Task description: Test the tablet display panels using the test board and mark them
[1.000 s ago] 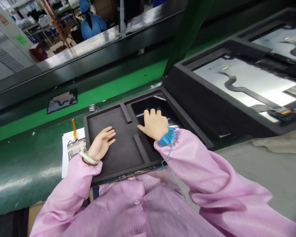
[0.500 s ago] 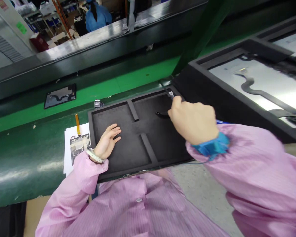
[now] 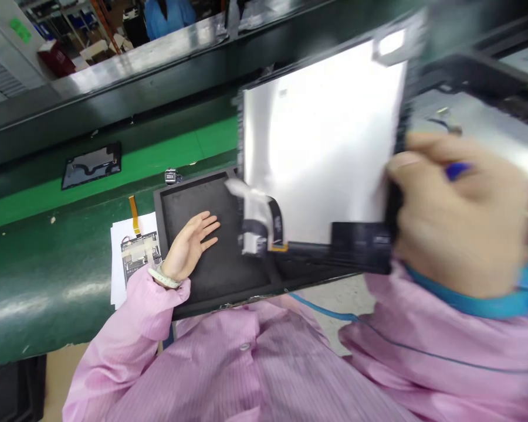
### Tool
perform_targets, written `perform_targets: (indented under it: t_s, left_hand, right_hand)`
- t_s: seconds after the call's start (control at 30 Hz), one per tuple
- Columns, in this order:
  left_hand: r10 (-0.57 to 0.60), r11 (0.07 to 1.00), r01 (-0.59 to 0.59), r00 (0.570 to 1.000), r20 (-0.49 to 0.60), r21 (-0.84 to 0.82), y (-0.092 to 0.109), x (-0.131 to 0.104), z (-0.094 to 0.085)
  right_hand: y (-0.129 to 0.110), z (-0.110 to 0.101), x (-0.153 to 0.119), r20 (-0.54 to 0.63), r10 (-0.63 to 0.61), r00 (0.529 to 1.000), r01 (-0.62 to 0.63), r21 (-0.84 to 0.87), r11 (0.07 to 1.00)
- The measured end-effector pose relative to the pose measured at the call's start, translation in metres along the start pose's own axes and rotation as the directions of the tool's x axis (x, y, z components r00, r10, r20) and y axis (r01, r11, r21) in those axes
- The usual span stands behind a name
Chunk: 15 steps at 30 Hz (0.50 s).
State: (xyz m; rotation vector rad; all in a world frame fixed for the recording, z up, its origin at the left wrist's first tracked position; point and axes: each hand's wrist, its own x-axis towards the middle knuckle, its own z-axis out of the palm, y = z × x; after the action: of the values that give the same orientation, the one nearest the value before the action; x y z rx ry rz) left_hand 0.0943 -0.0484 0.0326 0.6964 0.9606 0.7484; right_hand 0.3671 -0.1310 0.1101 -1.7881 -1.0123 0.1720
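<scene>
Head view, looking down: the right hand [image 3: 449, 217] is raised close to the camera and blurred, its fingers curled and the thumb clamped on the right edge of a display panel [image 3: 321, 152]. That panel is held up in the air, tilted, with its pale silver back toward the camera; it hangs above the right part of the foam tray [image 3: 211, 275] and hides that part. A dark strip runs along the panel's lower edge, and a short flex cable [image 3: 259, 225] with a folded pale tab hangs at its lower left corner. A blue wrist strap [image 3: 475, 296] circles the right wrist, and its thin blue cord trails down over the pink sleeve.

The left hand [image 3: 189, 246] lies flat, palm down and fingers spread, in the left compartment of the black foam tray, holding nothing. A pale band sits on that wrist.

Just left of the tray, a small circuit board [image 3: 141, 252] with an orange ribbon rests on a sheet of white paper [image 3: 118, 275], on the dark green counter [image 3: 39, 287]. Farther back on the bright green belt lies a small dark panel [image 3: 90, 167], well apart from the tray, and a small metal clip sits near the tray's far left corner. At the right edge, behind the raised hand, another black tray [image 3: 479, 76] holds a silver panel. A person in blue stands far off at the top.
</scene>
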Motion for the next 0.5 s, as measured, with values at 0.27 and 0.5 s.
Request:
perform_targets:
  t_s: [0.27,0.5]
  left_hand:
    - [0.138,0.99,-0.139,0.934,-0.329,0.023,-0.006,-0.039,-0.012]
    - [0.073,0.997,-0.069,0.962,-0.263,0.024,-0.016,-0.04,-0.028]
  right_hand:
    - [0.015,0.113,-0.048,0.594,0.155,0.789,-0.419,0.336,0.843]
    - [0.017,0.103,-0.038,0.47,0.257,0.844,-0.432,0.315,0.845]
